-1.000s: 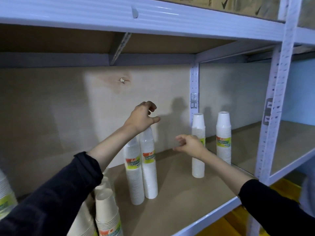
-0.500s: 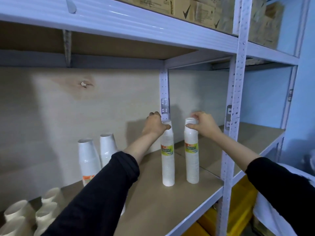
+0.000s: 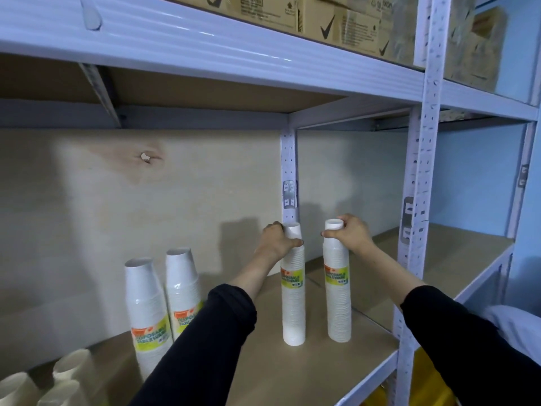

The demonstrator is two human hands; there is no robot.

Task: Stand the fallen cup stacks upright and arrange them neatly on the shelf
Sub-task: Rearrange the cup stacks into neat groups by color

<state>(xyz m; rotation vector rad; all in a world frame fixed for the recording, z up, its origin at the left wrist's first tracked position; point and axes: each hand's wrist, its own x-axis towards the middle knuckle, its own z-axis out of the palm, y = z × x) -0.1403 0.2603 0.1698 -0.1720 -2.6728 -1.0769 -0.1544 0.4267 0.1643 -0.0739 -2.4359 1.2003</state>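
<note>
Two tall white cup stacks with yellow-green labels stand upright side by side on the wooden shelf board point(image 3: 336, 373). My left hand point(image 3: 275, 240) grips the top of the left stack point(image 3: 293, 306). My right hand point(image 3: 351, 232) grips the top of the right stack point(image 3: 339, 303). Further left, two more upright stacks point(image 3: 149, 315) point(image 3: 183, 285) stand close together near the back panel, the nearer one partly hidden by my left sleeve.
Several more cup stacks point(image 3: 58, 379) show at the bottom left corner. A perforated metal upright point(image 3: 418, 230) stands just right of my right arm, another point(image 3: 289, 177) behind the stacks. Cardboard boxes point(image 3: 336, 22) sit on the shelf above. Yellow crates point(image 3: 430, 385) lie below.
One second ago my hands were away from these two stacks; both have moved onto their tops and hold them. The view has swung right and closer.
</note>
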